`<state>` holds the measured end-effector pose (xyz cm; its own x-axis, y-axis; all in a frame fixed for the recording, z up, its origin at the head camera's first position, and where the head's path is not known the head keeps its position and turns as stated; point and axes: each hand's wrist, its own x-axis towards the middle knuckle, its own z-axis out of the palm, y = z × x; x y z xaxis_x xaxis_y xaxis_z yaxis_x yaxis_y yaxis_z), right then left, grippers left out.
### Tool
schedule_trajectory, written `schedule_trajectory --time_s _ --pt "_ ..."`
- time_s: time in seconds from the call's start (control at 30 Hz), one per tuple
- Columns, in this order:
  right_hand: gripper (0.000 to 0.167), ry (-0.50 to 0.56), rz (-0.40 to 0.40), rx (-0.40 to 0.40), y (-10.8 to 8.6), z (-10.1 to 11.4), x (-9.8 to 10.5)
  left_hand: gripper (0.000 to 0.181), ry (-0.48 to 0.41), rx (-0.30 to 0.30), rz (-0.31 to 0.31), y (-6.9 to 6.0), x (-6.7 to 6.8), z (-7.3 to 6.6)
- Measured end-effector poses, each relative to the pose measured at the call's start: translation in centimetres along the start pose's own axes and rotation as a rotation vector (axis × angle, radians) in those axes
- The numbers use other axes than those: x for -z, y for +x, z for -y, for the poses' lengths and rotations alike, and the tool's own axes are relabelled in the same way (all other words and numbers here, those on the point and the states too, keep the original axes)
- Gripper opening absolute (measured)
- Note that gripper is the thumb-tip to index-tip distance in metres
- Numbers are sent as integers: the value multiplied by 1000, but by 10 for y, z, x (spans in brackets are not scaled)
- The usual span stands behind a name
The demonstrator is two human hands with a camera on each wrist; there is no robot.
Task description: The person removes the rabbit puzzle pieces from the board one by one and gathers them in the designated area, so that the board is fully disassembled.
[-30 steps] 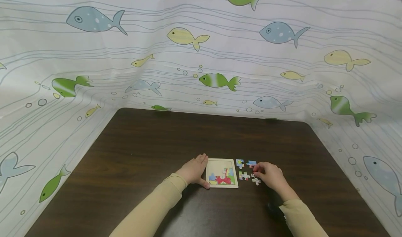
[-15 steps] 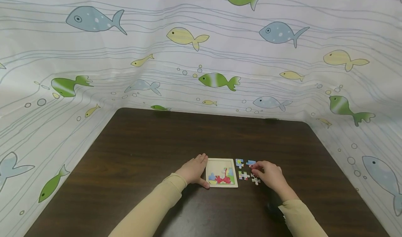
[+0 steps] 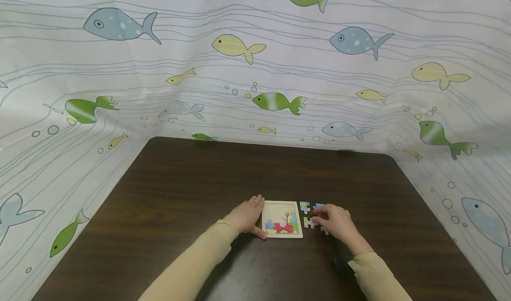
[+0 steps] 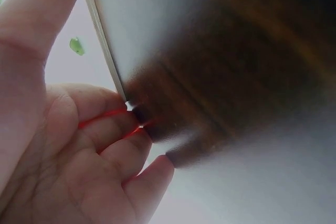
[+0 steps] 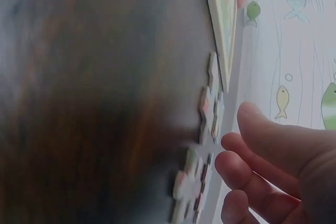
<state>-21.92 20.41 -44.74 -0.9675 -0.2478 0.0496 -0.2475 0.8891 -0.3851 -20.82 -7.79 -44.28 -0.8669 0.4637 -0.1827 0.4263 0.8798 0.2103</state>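
Note:
A square wooden puzzle tray (image 3: 279, 207) lies on the table, with a partly assembled picture (image 3: 284, 227) along its lower and right side. My left hand (image 3: 246, 216) rests against the tray's left edge, fingers extended and thumb at the near corner. In the left wrist view the fingertips touch the tray's thin edge. Right of the tray lie several loose jigsaw pieces (image 3: 304, 206). My right hand (image 3: 337, 221) hovers over them, thumb and index close to the lower-left piece (image 3: 308, 223). The right wrist view shows a gap between thumb and fingers, nothing held; the pieces (image 5: 189, 187) lie beyond.
The dark wood-grain table (image 3: 191, 181) stretches around the tray. A white fish-patterned curtain (image 3: 255, 70) encloses its back and sides. A dark, indistinct patch lies under the right wrist.
My right hand has moved left, from the right-hand pieces to above the lower-left one, now partly covering the lower-right piece. My left hand, the tray and the visible pieces stay put.

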Motion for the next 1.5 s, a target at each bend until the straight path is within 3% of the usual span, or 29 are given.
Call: schedule_trajectory --time_s 0.43,0.7,1.2,1.5 --pt "21 2 -3 57 1 7 -9 109 -5 2 0 0 -1 0" --pt "44 -8 3 71 2 18 -15 109 -12 7 -1 -1 0 0" --pt "36 -31 -30 96 4 32 -20 110 2 3 4 -1 1 -1" --pt "40 -87 -24 134 6 41 -22 109 -29 1 -4 -2 2 0"
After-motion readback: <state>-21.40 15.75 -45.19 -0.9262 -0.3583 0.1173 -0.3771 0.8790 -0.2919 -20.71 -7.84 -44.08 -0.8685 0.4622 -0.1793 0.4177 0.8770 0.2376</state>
